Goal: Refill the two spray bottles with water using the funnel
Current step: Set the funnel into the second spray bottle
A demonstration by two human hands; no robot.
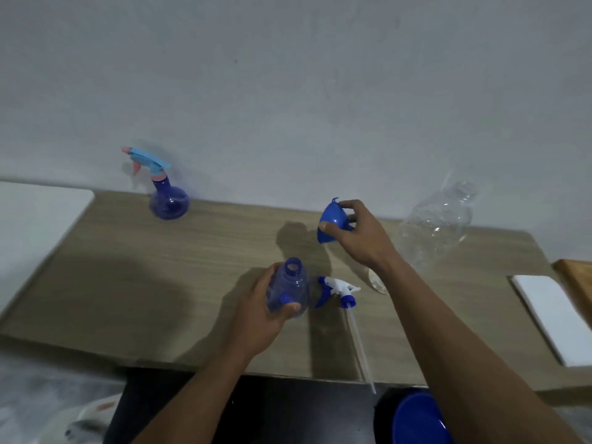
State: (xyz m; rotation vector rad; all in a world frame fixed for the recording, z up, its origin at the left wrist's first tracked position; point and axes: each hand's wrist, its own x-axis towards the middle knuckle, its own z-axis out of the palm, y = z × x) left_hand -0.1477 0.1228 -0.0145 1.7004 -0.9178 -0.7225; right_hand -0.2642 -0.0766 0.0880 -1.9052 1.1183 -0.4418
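Observation:
My left hand (270, 310) grips a blue see-through spray bottle (290, 285) that stands on the wooden table (160, 267) with its neck uncapped. Its blue and white trigger head (336, 291) lies on the table just right of it, the long dip tube pointing toward the near edge. My right hand (358, 233) holds a blue funnel (331, 221) in the air, above and to the right of the bottle's neck. A second round blue spray bottle (168, 200) with a light blue and pink trigger stands capped at the back left by the wall.
A large clear plastic bottle (439, 219) stands at the back right. A white board (35, 219) lies at the far left, a white slab (557, 318) and a wooden board (576, 277) at the right. A blue round object (416, 421) sits below the near edge.

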